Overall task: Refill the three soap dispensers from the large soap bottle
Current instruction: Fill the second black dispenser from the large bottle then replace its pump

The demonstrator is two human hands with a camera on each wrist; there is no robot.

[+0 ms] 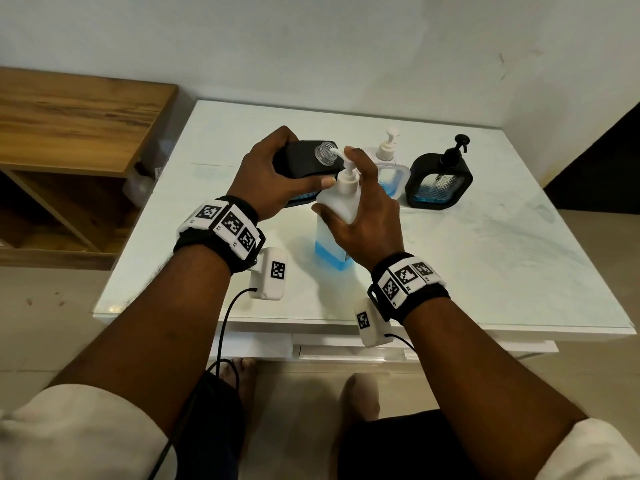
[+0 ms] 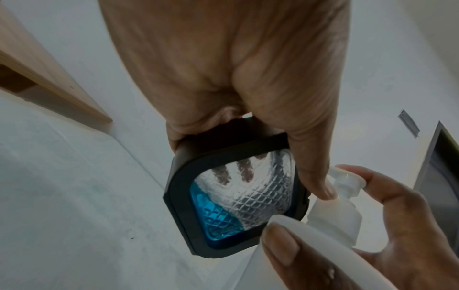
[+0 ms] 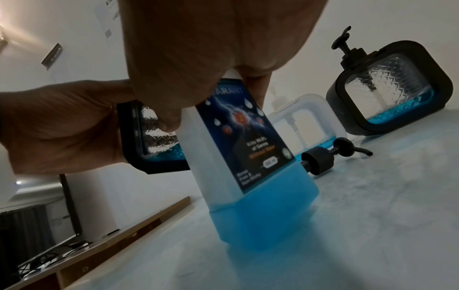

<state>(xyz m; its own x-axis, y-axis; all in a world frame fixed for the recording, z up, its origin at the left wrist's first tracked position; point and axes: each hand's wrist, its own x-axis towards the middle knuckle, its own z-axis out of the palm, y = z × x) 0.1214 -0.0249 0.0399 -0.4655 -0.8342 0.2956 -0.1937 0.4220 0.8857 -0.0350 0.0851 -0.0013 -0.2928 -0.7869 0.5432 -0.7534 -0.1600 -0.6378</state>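
altogether three dispensers [image 1: 439, 181], one large soap bottle [image 1: 337, 216] clasped by right grip [image 1: 363, 216], left grip [image 1: 273, 174] clutching one

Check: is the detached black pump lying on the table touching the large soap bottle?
Cannot tell. In the right wrist view the black pump disappears behind the large soap bottle; no gap or contact shows.

white dispenser [image 1: 389, 168] partly behind right hand [image 1: 367, 216], label [image 3: 244, 137] small print illegible
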